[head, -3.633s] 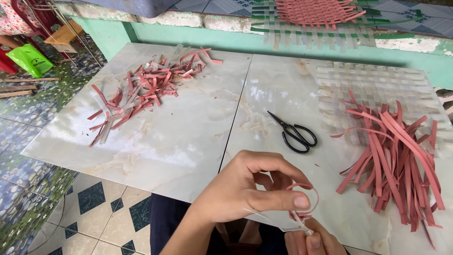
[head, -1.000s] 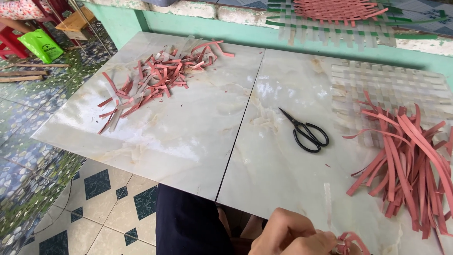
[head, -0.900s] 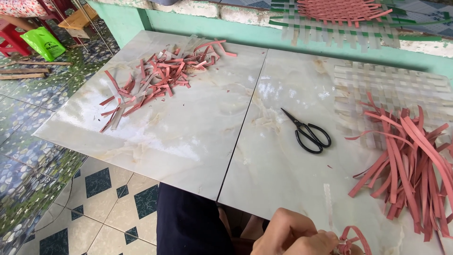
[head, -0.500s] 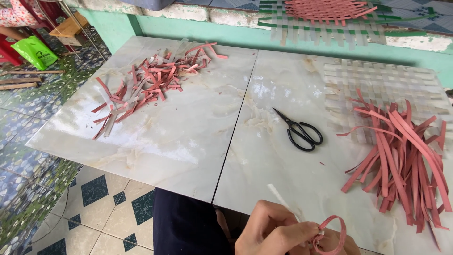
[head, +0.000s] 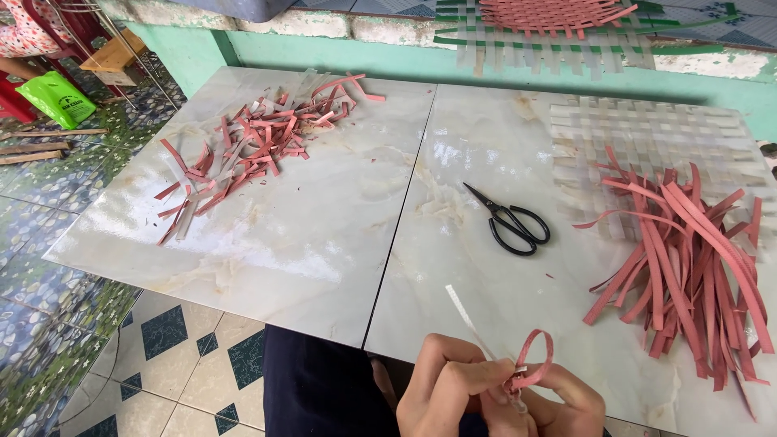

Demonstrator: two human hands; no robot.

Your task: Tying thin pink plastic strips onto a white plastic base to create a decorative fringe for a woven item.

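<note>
1. At the bottom centre of the frame, the left hand (head: 457, 387) and right hand (head: 558, 405) meet at the near edge of the marble counter (head: 324, 243).
2. The fingers of both hands are pressed together, pinching a pink strip (head: 534, 360) curled into a small loop that stands just above them.
3. A pale strip (head: 468, 316) runs from the same pinch up and left over the counter.
4. Black scissors (head: 511, 224) lie shut at centre right, well apart from the hands.
5. A pile of long pink strips (head: 692, 267) lies at the right, overlapping a pale woven mat (head: 647, 137).
6. Short pink offcuts (head: 259, 146) are scattered at upper left.
</note>
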